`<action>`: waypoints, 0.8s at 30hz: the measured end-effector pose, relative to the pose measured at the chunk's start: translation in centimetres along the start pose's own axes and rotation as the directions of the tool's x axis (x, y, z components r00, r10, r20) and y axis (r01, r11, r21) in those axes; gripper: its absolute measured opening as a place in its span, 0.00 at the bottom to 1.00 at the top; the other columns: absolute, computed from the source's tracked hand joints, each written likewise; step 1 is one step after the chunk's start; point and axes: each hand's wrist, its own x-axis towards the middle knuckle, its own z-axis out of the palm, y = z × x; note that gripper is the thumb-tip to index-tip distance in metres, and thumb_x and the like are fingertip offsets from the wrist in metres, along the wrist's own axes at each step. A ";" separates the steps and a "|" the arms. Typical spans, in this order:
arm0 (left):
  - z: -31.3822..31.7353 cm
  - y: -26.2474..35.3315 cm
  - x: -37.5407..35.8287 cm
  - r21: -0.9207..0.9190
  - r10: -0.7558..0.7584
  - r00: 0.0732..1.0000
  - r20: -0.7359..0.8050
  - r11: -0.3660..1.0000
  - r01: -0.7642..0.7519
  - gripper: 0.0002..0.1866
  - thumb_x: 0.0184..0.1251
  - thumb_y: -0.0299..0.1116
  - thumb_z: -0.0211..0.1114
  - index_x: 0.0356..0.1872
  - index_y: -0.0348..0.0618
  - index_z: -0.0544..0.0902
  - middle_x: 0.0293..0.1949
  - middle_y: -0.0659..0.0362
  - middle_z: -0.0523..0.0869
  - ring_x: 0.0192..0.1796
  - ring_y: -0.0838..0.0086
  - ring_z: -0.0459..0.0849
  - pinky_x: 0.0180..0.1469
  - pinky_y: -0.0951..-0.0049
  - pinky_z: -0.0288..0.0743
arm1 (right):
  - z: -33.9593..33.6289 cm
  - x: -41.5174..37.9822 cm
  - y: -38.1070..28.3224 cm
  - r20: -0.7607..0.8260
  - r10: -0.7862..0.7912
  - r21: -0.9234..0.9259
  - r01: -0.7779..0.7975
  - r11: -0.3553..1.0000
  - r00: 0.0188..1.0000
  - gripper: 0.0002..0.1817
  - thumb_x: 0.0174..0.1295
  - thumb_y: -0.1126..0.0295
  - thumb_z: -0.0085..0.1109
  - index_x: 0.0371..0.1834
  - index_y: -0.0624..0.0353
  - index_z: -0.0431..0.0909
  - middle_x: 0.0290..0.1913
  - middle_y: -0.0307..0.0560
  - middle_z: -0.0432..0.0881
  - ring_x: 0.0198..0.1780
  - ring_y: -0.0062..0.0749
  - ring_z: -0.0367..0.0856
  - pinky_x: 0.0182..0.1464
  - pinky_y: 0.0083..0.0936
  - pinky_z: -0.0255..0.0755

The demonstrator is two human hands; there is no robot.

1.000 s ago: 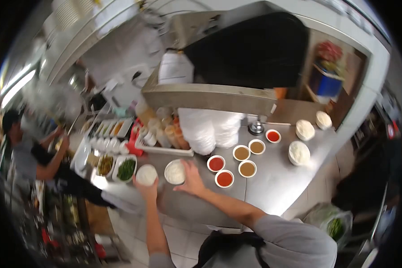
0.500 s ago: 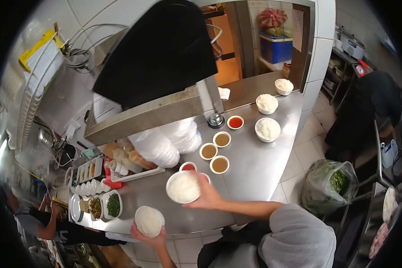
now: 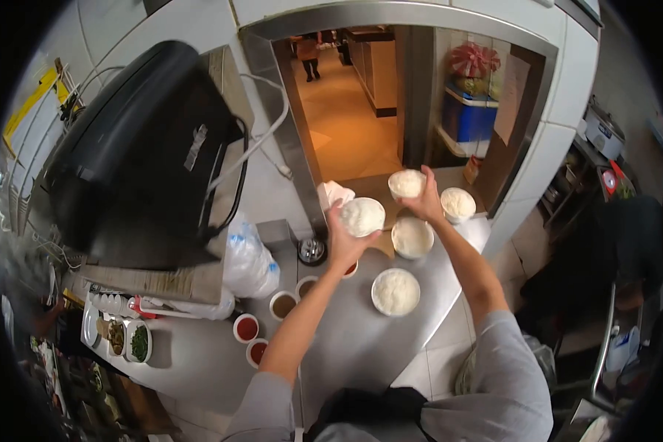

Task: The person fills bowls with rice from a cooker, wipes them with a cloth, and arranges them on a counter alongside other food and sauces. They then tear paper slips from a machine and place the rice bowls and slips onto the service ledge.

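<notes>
My left hand (image 3: 346, 247) grips a white bowl of rice (image 3: 362, 216) by its side, above the counter near the serving window. To its right, my right hand (image 3: 427, 200) is closed round a smaller-looking rice bowl (image 3: 407, 183) at the window ledge. Three more bowls stand close by: a rice bowl (image 3: 458, 204) just right of my right hand, a second rice bowl (image 3: 412, 238) below it, and a third rice bowl (image 3: 395, 292) nearer to me. My left forearm partly covers the small sauce cups, among them a brown sauce cup (image 3: 282, 304) and a red sauce cup (image 3: 247, 328).
A steel frame surrounds the serving window (image 3: 420, 13). A black screen-like device (image 3: 140, 155) overhangs the left side, above wrapped plastic (image 3: 250, 265). A call bell (image 3: 311, 251) sits by the frame. Trays of greens (image 3: 138, 342) stand far left; a dark-clothed person (image 3: 597, 258) is at right.
Both hands have carried their rice bowls forward and right, from the counter's near side to the serving window. The camera view has turned toward the window.
</notes>
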 end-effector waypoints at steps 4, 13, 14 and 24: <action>4.9 -3.2 3.1 0.139 -0.039 0.999 -0.002 0.990 0.039 0.50 0.29 0.34 0.77 0.59 0.41 0.56 0.54 0.43 0.62 0.58 0.52 0.63 0.60 0.59 0.58 | 2.2 1.2 3.3 0.083 0.210 -0.035 -0.208 0.977 0.974 0.58 0.25 0.62 0.74 0.65 0.50 0.46 0.58 0.59 0.61 0.58 0.53 0.64 0.58 0.41 0.63; 7.4 -5.8 3.6 0.215 -0.154 0.987 0.044 0.966 0.141 0.57 0.22 0.37 0.81 0.61 0.42 0.55 0.56 0.44 0.62 0.59 0.52 0.62 0.61 0.56 0.59 | 3.0 2.8 6.9 0.226 0.131 -0.125 -0.105 0.987 0.965 0.66 0.15 0.66 0.81 0.64 0.54 0.46 0.56 0.60 0.63 0.57 0.51 0.66 0.59 0.38 0.64; 7.4 -6.1 3.5 0.253 -0.106 0.994 0.023 0.962 0.097 0.58 0.21 0.36 0.81 0.61 0.44 0.56 0.56 0.44 0.62 0.59 0.52 0.62 0.61 0.56 0.59 | 3.4 3.1 8.2 0.263 0.042 -0.109 -0.013 0.994 0.964 0.68 0.14 0.66 0.82 0.65 0.56 0.45 0.56 0.59 0.64 0.56 0.49 0.67 0.59 0.37 0.64; -5.4 3.1 -4.5 -0.107 -0.039 0.913 0.406 0.990 0.089 0.35 0.56 0.32 0.63 0.63 0.40 0.56 0.61 0.46 0.64 0.64 0.60 0.63 0.62 0.63 0.61 | -3.0 4.8 -2.6 0.405 0.012 0.122 -0.067 0.990 0.914 0.25 0.54 0.80 0.52 0.58 0.65 0.64 0.58 0.52 0.69 0.60 0.33 0.67 0.61 0.26 0.59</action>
